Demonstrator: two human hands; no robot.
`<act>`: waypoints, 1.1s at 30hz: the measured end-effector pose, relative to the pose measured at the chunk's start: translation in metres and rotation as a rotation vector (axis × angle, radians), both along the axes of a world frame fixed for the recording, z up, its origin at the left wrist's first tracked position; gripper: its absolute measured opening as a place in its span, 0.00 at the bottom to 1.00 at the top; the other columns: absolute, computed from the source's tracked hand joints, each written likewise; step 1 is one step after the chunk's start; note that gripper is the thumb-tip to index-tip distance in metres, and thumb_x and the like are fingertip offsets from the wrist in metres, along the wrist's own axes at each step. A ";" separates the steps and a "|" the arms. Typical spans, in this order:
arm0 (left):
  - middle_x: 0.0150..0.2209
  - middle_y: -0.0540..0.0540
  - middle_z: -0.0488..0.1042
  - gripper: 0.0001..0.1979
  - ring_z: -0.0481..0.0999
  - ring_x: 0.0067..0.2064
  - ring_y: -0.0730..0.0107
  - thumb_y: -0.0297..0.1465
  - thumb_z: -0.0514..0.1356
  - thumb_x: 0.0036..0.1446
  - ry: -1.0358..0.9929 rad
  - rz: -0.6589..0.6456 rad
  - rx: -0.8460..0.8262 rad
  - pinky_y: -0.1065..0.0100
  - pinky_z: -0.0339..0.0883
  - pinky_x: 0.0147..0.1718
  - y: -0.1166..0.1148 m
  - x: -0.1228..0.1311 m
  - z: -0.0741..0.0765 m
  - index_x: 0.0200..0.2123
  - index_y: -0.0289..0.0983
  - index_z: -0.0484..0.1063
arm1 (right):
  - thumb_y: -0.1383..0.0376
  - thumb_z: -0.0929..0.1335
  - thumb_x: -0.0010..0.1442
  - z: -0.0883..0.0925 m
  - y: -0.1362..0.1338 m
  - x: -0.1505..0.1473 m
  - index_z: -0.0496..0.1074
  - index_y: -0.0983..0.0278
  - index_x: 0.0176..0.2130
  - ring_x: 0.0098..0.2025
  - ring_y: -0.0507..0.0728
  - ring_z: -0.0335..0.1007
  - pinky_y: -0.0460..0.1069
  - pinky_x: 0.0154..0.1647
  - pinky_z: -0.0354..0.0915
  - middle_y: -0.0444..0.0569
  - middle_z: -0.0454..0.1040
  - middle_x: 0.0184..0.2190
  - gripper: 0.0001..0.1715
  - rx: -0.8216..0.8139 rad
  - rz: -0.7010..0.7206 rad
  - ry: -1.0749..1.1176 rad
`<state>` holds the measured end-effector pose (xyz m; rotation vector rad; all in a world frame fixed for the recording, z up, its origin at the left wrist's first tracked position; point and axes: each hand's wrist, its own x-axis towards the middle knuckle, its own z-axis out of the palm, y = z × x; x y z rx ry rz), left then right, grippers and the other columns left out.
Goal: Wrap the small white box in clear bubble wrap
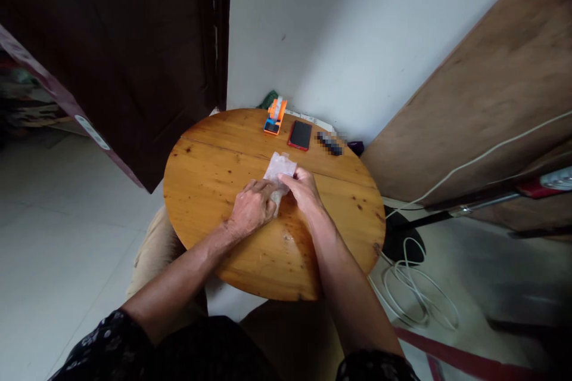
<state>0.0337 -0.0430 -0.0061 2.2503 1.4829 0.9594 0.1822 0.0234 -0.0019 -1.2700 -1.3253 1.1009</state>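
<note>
A small, pale, crinkled piece of bubble wrap (280, 164) lies over the middle of the round wooden table (205, 190), folded into a packet. Whether something is inside it cannot be seen. My right hand (304, 188) pinches its right edge, the thumb on top and the fingers curled behind. From the left, my left hand (252, 207) presses on its lower left part with bent fingers. A lower flap of the wrap shows between the two hands.
At the table's far edge stand an orange tape dispenser (276, 115), a red-edged phone (300, 135) and a dark, blurred-out object (329, 143). A white wall rises behind. Coiled white cable (417, 291) lies on the floor at right. A dark door (111, 59) is at left.
</note>
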 end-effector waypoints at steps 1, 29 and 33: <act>0.55 0.43 0.76 0.24 0.74 0.54 0.58 0.22 0.55 0.54 -0.009 0.018 -0.008 0.58 0.68 0.57 0.000 0.000 0.000 0.53 0.40 0.75 | 0.58 0.71 0.43 0.003 -0.001 -0.001 0.76 0.64 0.34 0.32 0.55 0.71 0.48 0.33 0.67 0.46 0.79 0.31 0.17 0.009 0.014 -0.026; 0.45 0.43 0.76 0.19 0.76 0.47 0.63 0.21 0.62 0.45 -0.464 -0.016 -0.181 0.60 0.70 0.51 0.020 -0.015 -0.019 0.43 0.36 0.76 | 0.65 0.73 0.55 -0.011 -0.080 0.002 0.71 0.61 0.50 0.59 0.65 0.68 0.60 0.61 0.67 0.57 0.71 0.55 0.23 0.620 0.172 -0.753; 0.42 0.45 0.76 0.18 0.76 0.41 0.67 0.21 0.60 0.45 -0.526 -0.013 -0.238 0.65 0.71 0.47 0.020 -0.015 -0.019 0.42 0.35 0.76 | 0.72 0.69 0.54 -0.018 -0.078 -0.005 0.73 0.60 0.49 0.57 0.65 0.70 0.58 0.59 0.69 0.57 0.73 0.53 0.22 0.632 0.070 -0.815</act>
